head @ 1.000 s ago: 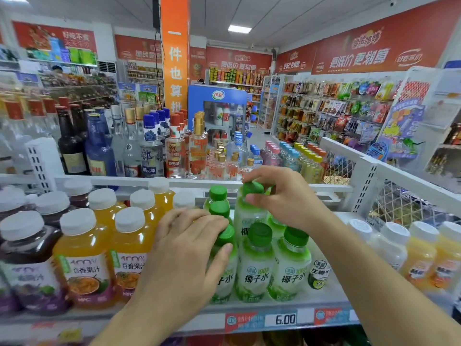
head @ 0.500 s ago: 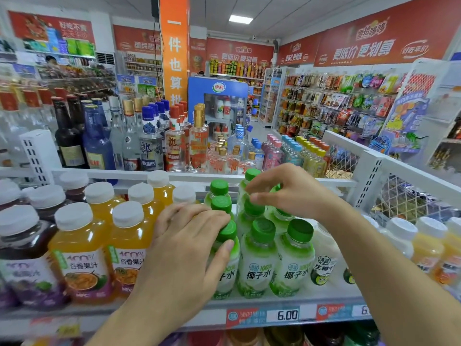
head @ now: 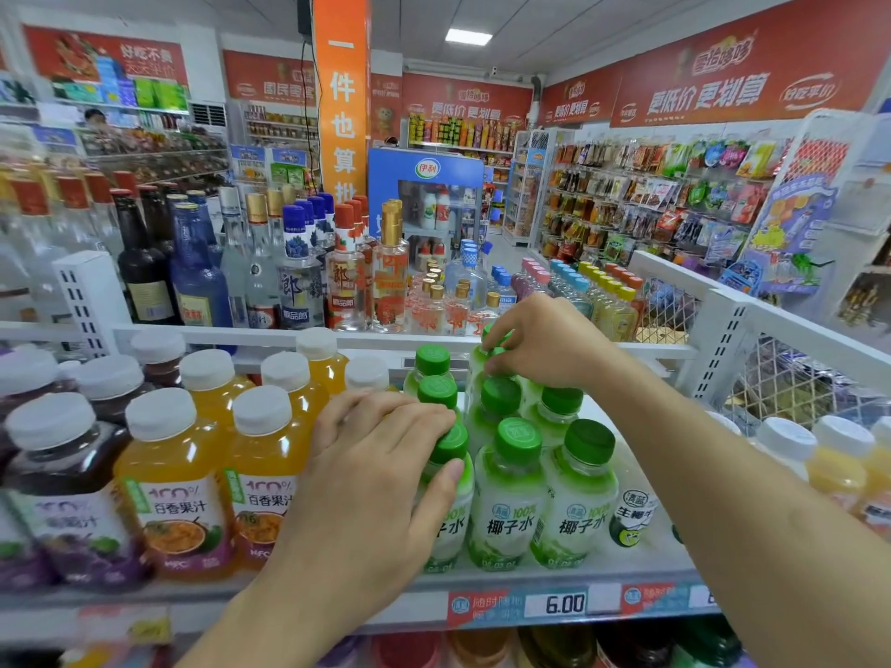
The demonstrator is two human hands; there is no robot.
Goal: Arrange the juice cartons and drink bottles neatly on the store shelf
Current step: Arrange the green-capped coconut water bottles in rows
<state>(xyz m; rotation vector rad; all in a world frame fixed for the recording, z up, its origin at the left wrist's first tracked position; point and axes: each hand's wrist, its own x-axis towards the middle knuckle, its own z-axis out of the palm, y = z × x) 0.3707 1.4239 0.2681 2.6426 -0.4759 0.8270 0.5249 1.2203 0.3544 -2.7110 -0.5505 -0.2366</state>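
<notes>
Several green-capped coconut water bottles (head: 510,494) stand in rows on the white store shelf (head: 554,578). My left hand (head: 381,470) wraps round the front-left green-capped bottle (head: 451,474), thumb across its shoulder, fingers over the cap. My right hand (head: 540,342) reaches to the back of the rows and pinches the cap of a rear green-capped bottle (head: 484,366). Orange passion-fruit juice bottles (head: 178,479) with white caps stand to the left, touching my left hand's side.
Dark purple juice bottles (head: 53,479) fill the far left. Yellow white-capped bottles (head: 839,465) stand at the right, with a small lone bottle (head: 634,520) beside the green rows. Liquor bottles (head: 299,272) crowd the shelf behind a white rail (head: 270,335). A 6.00 price tag (head: 561,604) marks the edge.
My right hand set the lifted bottle down at the back of the rows and still pinches a rear cap. My left hand stayed on the front-left bottle.
</notes>
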